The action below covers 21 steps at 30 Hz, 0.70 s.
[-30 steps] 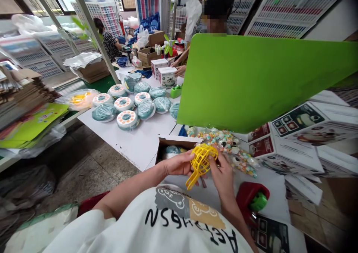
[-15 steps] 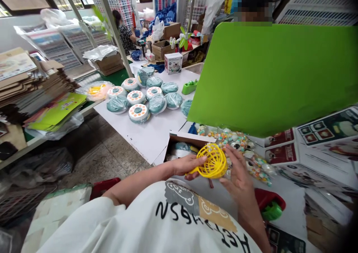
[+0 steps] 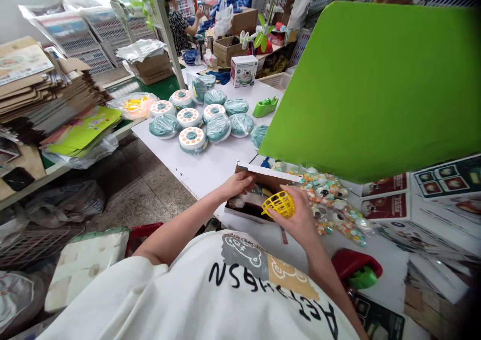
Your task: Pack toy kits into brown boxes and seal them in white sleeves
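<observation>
My right hand (image 3: pixel 300 212) grips a small yellow plastic basket (image 3: pixel 280 204) with lattice walls. It holds the basket above the right part of an open cardboard box (image 3: pixel 246 212). At the left part of this box is my left hand (image 3: pixel 239 183), fingers stretched over the opening and partly hidden. Under those fingers lies something in clear plastic wrap (image 3: pixel 237 201), whose kind I cannot make out. Just right of the box, a pile of bagged small toy parts (image 3: pixel 323 194) in white, orange and green spreads over the table.
Bagged teal-and-white round toy bases (image 3: pixel 193 138) stand on the white table (image 3: pixel 158 152). A big green panel (image 3: pixel 368 89) rises at the right, beside printed boxes (image 3: pixel 447 179). A red pouch (image 3: pixel 351 265) lies near my right forearm. Another person (image 3: pixel 178 26) sits at the back.
My left hand has let go of the yellow basket and moved to the box. The right hand has taken hold of the basket and tipped it over the box. The view has shifted slightly.
</observation>
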Each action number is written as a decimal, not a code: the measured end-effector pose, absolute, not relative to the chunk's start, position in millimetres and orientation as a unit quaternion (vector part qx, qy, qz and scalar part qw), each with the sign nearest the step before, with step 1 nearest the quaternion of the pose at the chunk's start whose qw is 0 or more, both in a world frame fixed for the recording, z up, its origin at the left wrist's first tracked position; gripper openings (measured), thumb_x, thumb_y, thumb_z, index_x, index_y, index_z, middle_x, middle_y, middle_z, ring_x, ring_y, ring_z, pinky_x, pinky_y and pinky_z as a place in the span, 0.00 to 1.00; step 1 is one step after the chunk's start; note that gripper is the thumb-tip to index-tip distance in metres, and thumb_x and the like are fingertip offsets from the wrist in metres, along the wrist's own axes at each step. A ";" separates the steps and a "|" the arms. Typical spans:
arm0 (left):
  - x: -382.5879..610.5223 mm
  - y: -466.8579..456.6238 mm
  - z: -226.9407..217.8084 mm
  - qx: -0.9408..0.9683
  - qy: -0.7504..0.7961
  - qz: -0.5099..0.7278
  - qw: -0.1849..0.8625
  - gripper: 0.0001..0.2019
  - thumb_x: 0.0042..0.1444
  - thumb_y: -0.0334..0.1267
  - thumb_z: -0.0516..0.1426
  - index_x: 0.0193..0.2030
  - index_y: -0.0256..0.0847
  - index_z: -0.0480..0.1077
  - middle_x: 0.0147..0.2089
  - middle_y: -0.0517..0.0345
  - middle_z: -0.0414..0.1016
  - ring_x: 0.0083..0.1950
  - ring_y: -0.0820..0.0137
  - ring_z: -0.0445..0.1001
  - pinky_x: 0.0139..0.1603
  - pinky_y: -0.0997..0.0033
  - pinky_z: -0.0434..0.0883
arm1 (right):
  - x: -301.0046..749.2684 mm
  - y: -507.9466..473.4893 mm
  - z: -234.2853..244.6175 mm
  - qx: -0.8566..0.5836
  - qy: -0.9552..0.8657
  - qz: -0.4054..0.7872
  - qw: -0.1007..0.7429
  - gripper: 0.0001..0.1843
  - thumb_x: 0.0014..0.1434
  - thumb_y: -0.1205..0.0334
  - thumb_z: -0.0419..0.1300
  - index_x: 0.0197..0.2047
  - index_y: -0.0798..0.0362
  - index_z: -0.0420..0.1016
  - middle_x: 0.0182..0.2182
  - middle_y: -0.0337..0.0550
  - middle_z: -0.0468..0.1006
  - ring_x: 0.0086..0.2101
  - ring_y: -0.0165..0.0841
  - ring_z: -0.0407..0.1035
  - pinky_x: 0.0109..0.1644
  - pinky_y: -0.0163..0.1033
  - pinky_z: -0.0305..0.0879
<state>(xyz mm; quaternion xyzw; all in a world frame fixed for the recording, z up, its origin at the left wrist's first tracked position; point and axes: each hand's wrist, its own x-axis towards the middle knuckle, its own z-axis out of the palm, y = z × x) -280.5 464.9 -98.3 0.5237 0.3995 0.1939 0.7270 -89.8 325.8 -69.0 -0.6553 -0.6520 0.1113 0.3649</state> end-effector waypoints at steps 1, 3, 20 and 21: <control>-283.1 466.1 -99.6 0.531 0.406 0.187 0.720 0.23 0.57 0.54 0.61 0.48 0.35 0.69 0.39 0.52 0.76 0.34 0.73 0.73 0.32 0.76 0.69 | -93.3 329.2 -76.0 -0.664 -0.659 0.108 0.337 0.33 0.55 0.47 0.64 0.61 0.50 0.66 0.54 0.52 0.66 0.55 0.45 0.64 0.62 0.54 0.62; -285.6 465.1 -102.1 0.539 0.412 0.181 0.712 0.19 0.58 0.48 0.62 0.48 0.35 0.69 0.39 0.53 0.76 0.34 0.73 0.73 0.31 0.76 0.69 | -98.4 334.8 -89.7 -0.686 -0.670 0.114 0.259 0.34 0.56 0.46 0.63 0.62 0.50 0.65 0.54 0.54 0.66 0.54 0.47 0.65 0.60 0.55 0.64; -327.0 463.0 -125.9 0.567 0.444 0.342 0.604 0.15 0.61 0.46 0.56 0.47 0.37 0.72 0.36 0.55 0.76 0.37 0.71 0.75 0.38 0.71 0.73 | -68.5 315.9 -149.0 -0.643 -0.700 0.157 0.268 0.04 0.59 0.60 0.62 0.38 0.50 0.75 0.40 0.46 0.78 0.47 0.43 0.69 0.60 0.60 0.58; -332.4 460.2 -135.3 0.567 0.469 0.358 0.575 0.17 0.61 0.47 0.55 0.49 0.37 0.72 0.39 0.53 0.77 0.40 0.69 0.75 0.41 0.69 0.74 | -60.4 313.6 -155.3 -0.672 -0.627 0.177 0.351 0.08 0.61 0.55 0.61 0.39 0.51 0.74 0.40 0.47 0.77 0.45 0.41 0.70 0.57 0.56 0.63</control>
